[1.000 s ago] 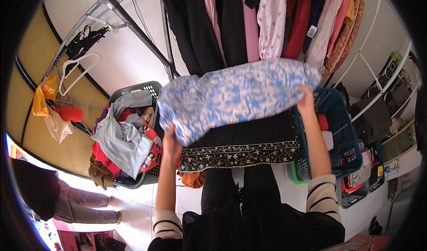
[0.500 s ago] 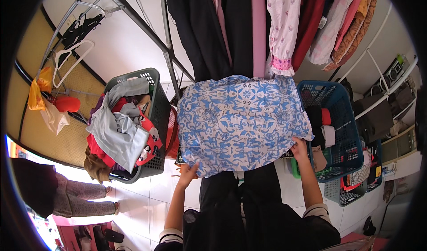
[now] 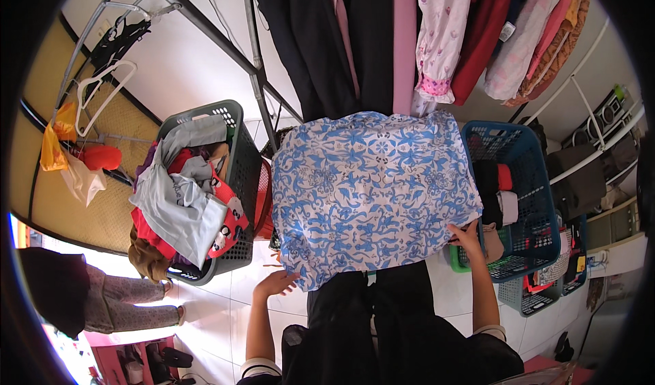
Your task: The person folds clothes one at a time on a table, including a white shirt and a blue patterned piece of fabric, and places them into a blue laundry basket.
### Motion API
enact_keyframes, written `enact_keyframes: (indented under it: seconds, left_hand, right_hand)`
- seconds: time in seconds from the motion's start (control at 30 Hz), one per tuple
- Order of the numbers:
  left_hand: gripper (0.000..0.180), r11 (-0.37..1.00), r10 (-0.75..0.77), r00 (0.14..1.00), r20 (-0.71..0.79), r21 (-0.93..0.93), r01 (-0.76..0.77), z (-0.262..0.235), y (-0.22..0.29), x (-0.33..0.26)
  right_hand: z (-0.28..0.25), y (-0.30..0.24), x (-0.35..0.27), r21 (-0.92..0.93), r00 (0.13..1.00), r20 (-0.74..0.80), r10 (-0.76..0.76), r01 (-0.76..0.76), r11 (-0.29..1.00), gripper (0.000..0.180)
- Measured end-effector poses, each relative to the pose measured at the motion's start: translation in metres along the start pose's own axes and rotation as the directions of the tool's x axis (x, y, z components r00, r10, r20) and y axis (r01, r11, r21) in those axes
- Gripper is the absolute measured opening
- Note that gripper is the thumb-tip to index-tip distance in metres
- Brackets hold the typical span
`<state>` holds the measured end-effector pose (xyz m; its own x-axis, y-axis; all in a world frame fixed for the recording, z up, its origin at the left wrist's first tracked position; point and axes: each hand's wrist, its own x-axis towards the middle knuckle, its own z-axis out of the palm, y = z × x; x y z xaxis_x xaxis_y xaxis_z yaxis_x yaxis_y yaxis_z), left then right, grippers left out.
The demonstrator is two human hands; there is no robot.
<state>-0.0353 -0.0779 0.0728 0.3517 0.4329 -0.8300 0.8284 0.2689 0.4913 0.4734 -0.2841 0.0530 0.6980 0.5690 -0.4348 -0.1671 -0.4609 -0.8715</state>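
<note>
A white cloth with a blue floral pattern [image 3: 375, 194] lies spread in front of me, wide and mostly flat, over a support that it hides. Just below its near left corner is my left hand [image 3: 276, 284], fingers stretched out and holding nothing. At the near right edge, my right hand [image 3: 467, 240] touches the cloth with its fingers apart. Whether the cloth is a garment or a plain piece of fabric, I cannot tell.
A dark green basket [image 3: 235, 173] heaped with clothes stands left; a blue basket [image 3: 525, 255] with folded items stands right. Hanging clothes [image 3: 372, 44] line the far side beside a metal rack frame [image 3: 205, 33]. Another person's legs [image 3: 129, 296] show at the lower left.
My left hand has let go of the near left corner and moved slightly down and left. My right hand has loosened at the right edge. The cloth's near left corner hangs straighter.
</note>
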Motion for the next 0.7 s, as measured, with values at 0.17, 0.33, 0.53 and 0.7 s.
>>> enact_keyframes:
  seconds: [0.17, 0.33, 0.53, 0.7]
  left_hand:
    - [0.033, 0.803, 0.582, 0.656, -0.481, 0.465, -0.372, -0.063, 0.031, 0.025]
    - [0.015, 0.682, 0.665, 0.383, -0.641, 0.314, -0.661, -0.1, 0.204, 0.106]
    - [0.04, 0.627, 0.778, 0.299, -0.552, 0.649, -0.431, -0.155, 0.291, 0.235]
    - [0.05, 0.799, 0.519, 0.775, -0.361, 0.528, -0.289, -0.146, 0.344, 0.249]
  right_hand:
    - [-0.013, -0.032, 0.033, -0.664, 0.723, -0.174, -0.668, 0.414, 0.622, 0.055]
    - [0.049, -0.125, 0.103, -0.508, 0.595, 0.153, -0.789, 0.732, 0.454, 0.02]
    - [0.159, -0.168, 0.237, -0.567, 0.605, 0.449, -0.657, 0.762, 0.314, 0.016]
    - [0.187, -0.144, 0.269, -0.746, 0.476, 0.409, -0.779, 0.666, 0.016, 0.024]
